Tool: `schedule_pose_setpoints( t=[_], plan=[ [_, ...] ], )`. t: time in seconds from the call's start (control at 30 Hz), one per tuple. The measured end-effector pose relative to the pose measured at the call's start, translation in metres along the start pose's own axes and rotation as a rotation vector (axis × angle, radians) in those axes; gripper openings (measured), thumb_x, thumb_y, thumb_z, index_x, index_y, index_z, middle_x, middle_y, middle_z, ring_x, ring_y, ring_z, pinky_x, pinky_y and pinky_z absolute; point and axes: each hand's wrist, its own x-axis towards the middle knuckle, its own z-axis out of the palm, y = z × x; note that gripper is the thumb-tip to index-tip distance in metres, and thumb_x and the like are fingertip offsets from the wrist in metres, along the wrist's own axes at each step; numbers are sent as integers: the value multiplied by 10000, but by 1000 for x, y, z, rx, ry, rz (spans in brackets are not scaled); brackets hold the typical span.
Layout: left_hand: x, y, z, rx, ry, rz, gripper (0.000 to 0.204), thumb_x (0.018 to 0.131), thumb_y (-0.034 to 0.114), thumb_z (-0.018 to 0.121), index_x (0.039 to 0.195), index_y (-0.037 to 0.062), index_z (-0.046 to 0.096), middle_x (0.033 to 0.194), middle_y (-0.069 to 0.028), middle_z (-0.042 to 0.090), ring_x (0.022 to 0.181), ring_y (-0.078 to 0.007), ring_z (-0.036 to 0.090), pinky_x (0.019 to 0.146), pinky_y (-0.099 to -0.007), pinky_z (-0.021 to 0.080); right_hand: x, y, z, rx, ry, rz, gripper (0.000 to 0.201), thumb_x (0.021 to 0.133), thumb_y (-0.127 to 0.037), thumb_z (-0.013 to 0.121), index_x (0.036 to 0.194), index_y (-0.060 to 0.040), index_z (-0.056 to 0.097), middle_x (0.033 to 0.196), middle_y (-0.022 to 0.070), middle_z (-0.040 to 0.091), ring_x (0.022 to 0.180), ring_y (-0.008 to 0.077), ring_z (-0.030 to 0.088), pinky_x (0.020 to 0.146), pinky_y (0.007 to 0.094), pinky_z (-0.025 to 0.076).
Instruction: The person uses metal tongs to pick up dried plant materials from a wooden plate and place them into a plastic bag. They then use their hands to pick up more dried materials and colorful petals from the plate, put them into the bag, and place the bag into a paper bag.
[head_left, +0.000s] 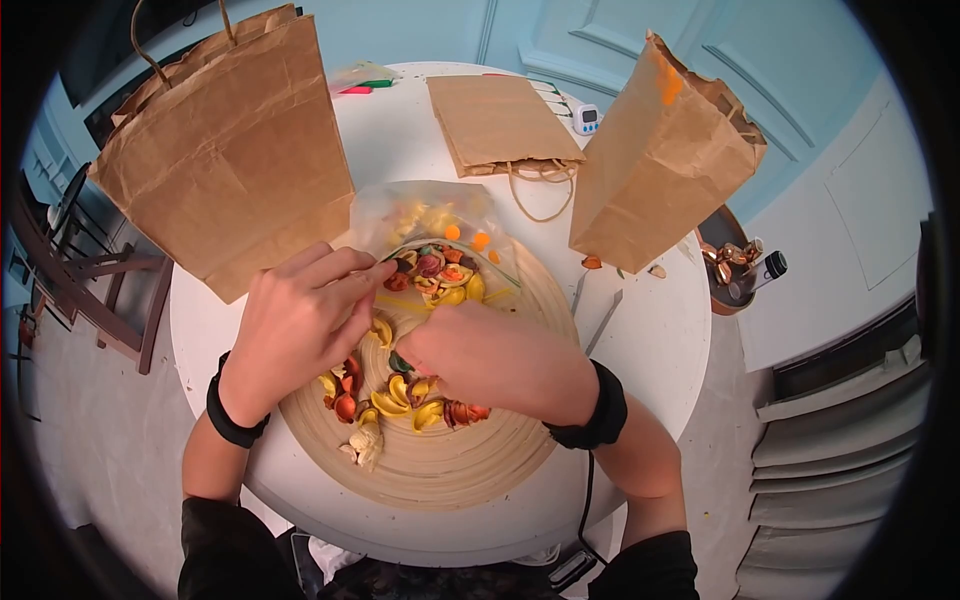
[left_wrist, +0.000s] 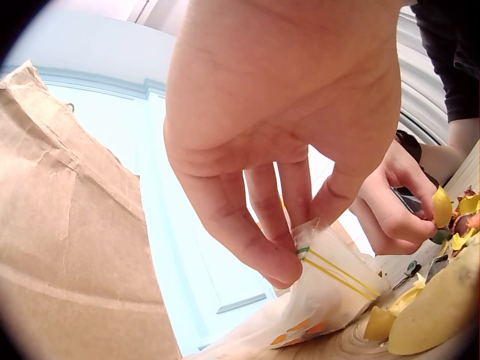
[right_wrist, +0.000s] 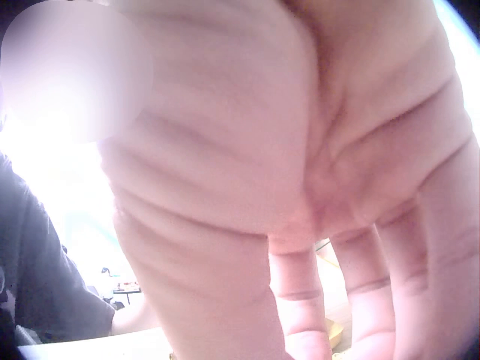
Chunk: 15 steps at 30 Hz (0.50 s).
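Observation:
My left hand (head_left: 310, 305) pinches the edge of a clear zip bag (left_wrist: 330, 277) between thumb and fingertips, beside its green-and-yellow seal strip. The bag, printed with orange spots, lies on a round wooden board (head_left: 350, 470). Dried potpourri petals (head_left: 440, 275) in red, orange and yellow show at its mouth. My right hand (head_left: 500, 360) reaches over the board with fingers curled; in the left wrist view, its fingertips pinch at a yellow petal (left_wrist: 442, 206) and a green piece. More yellow petals (head_left: 390, 400) and a pale dried piece (head_left: 365, 445) lie nearer me.
A large paper bag (head_left: 230, 150) stands at the left, another paper bag (head_left: 660, 160) at the right, and a flat one (head_left: 500, 120) lies behind. A small white timer (head_left: 586, 119) is at the back. Thin grey metal prongs (head_left: 604, 322) lie beside the board.

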Motion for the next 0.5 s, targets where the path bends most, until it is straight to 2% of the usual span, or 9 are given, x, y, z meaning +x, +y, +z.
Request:
schedule_pose_setpoints(
  t=[0.1,0.2,0.3,0.4,0.5],
  plan=[
    [0,0,0,-8,2,-2,291,820,30,677,1078,84,801,978,-50,745,806,-244,673,649,-364,550,1,-4,-5,-48,-35,57,165,815,-51,686,793,-3,529,699,187,568,693,407,571,633,462,438],
    [0,0,0,-16,10,0,282,818,26,675,1066,76,799,978,-48,744,800,-242,670,647,-365,548,8,-9,-16,-68,-147,162,196,783,-45,721,803,-18,528,687,162,559,698,383,574,637,453,436],
    [-1,0,1,-20,14,3,279,815,23,674,1061,69,795,977,-46,743,790,-239,664,645,-366,547,16,-13,-37,-62,-206,143,179,795,-48,717,839,-37,544,715,141,580,718,369,600,646,449,454],
    [-1,0,1,-28,9,5,281,812,19,671,1061,65,793,977,-44,743,781,-237,658,647,-365,547,20,-16,-44,-243,189,89,153,823,-33,713,906,-38,584,806,128,620,764,368,632,682,447,497],
    [-1,1,1,-19,0,3,288,813,27,680,1075,69,791,988,-42,743,791,-238,656,656,-363,549,21,-13,-45,-291,284,137,159,848,-24,708,977,-36,615,912,126,639,820,365,658,726,446,533]
  ],
)
